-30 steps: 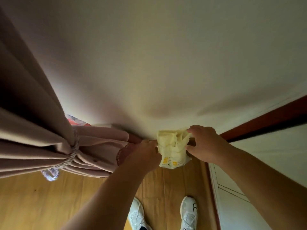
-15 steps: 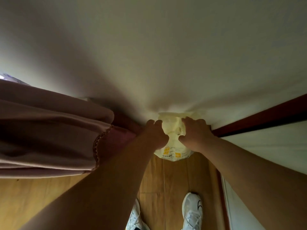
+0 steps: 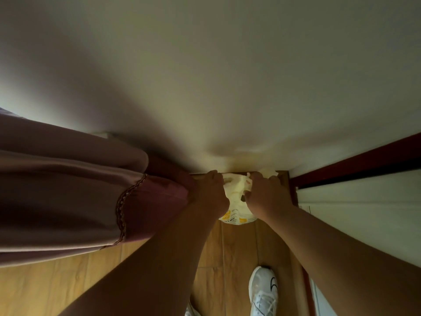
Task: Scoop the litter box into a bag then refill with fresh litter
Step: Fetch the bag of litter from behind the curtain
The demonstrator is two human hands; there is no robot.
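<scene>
Pale yellow litter bag (image 3: 237,197) held between left hand (image 3: 210,196) and right hand (image 3: 265,195), both gripping its crumpled top. Long axis upright, printed bottom down toward wooden floor (image 3: 237,247), close to wall (image 3: 227,87).

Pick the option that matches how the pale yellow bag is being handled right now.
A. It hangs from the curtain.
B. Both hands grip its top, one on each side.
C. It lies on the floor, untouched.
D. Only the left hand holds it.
B: the left hand and the right hand both have their fingers curled into the crumpled top of the pale yellow bag, which sits low against the wall.
</scene>
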